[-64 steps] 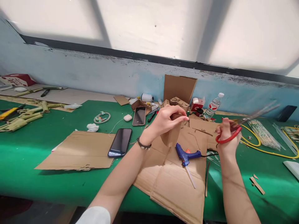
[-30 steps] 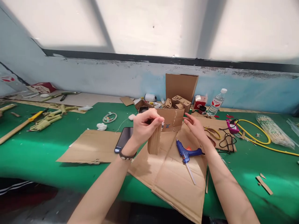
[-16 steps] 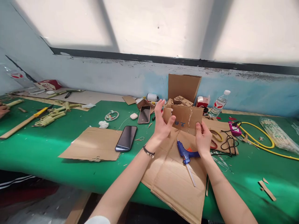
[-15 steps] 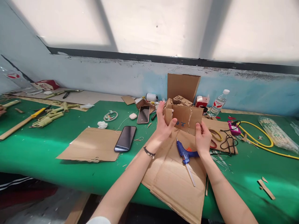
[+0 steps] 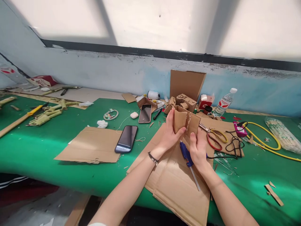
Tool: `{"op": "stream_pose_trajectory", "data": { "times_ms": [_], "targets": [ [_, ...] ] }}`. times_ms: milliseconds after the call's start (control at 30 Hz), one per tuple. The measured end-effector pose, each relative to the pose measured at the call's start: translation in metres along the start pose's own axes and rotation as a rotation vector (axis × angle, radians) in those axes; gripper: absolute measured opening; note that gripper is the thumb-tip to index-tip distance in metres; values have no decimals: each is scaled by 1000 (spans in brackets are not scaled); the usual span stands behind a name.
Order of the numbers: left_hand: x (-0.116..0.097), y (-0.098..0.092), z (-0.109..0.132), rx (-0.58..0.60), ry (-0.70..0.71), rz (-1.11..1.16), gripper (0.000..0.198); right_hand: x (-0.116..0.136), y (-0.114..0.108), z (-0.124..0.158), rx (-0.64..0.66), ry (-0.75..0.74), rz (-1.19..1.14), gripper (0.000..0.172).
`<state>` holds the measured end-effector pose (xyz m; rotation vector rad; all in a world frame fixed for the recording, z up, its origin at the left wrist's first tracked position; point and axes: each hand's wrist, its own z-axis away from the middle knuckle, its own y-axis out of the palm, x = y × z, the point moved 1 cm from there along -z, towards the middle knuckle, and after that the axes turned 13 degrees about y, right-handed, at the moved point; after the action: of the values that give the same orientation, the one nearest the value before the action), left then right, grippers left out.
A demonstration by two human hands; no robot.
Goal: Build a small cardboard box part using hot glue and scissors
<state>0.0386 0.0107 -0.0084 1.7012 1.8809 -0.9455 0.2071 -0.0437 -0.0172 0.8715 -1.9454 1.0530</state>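
Observation:
Between my two hands is a folded piece of cardboard [image 5: 180,121], raised above the worktop, with a torn, ragged strip showing along its fold. My left hand [image 5: 171,131] grips its left side, thumb across the front. On its right side my right hand [image 5: 198,147] is closed, thumb at the front and fingers mostly hidden. A blue glue gun [image 5: 186,153] with a clear glue stick lies below on a large cardboard sheet [image 5: 178,185], partly covered by my right hand. Scissors [image 5: 215,138] with red and yellow handles lie just right of that hand.
A cardboard model camera [image 5: 185,101] stands behind my hands, near a water bottle [image 5: 224,103]. Two phones, one a dark phone [image 5: 126,139], and a flat cardboard piece [image 5: 90,144] lie left. A yellow cable [image 5: 261,142] and a bag of sticks [image 5: 282,133] are right.
The cardboard has turned and folded inward, its two sides closer together. My right hand has moved left and down, nearer my left hand, uncovering the scissors. The view has shifted slightly.

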Motion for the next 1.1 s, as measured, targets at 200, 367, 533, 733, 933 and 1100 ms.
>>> {"op": "stream_pose_trajectory", "data": {
  "times_ms": [200, 367, 533, 733, 933, 1100],
  "targets": [
    [1, -5, 2, 65, 65, -43, 102, -2, 2, 3, 6, -4, 15, 56],
    [-2, -17, -5, -67, 149, -34, 77, -2, 5, 5, 28, -45, 24, 54],
    [-4, -24, -10, -136, 161, -84, 47, 3, 6, 8, 115, -77, 57, 53],
    [4, -23, -9, -110, 114, -77, 29, 0, 8, 6, 188, -92, 65, 55],
    [4, -28, -11, -47, 114, -21, 25, -7, 10, 2, 162, -21, 31, 52],
    [4, -29, -13, -41, 112, 49, 26, -7, 10, 0, 175, -39, 61, 54]
  ]
}}
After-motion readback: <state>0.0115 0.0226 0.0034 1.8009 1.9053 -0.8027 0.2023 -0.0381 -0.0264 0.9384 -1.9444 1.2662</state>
